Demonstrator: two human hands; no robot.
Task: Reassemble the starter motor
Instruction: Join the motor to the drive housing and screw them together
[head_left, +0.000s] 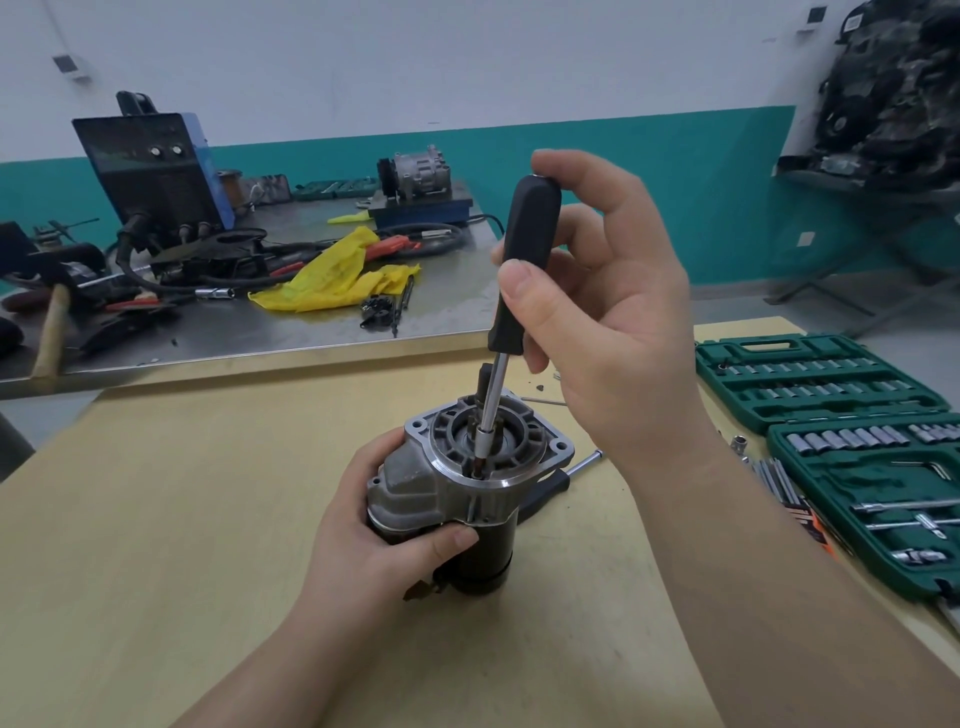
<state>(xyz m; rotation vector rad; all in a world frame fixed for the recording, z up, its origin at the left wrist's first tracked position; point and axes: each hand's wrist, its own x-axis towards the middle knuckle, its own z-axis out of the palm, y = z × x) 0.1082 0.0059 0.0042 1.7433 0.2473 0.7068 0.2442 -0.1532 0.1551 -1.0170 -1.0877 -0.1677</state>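
Observation:
The starter motor (457, 493) stands upright on the wooden table (182, 519), its grey flanged housing facing up and its black body below. My left hand (363, 519) grips its side, thumb across the front. My right hand (608, 312) holds a black-handled screwdriver (524, 260) almost upright above it. The chrome shaft (493, 395) goes down into the housing's round opening, and the tip sits at a screw inside, near the central shaft.
An open green socket set (841, 447) lies at the right, with loose sockets and bits beside it. Another black-handled tool (561, 480) lies behind the motor. A steel bench (249, 332) behind holds a welder, cables, a yellow rag and a hammer.

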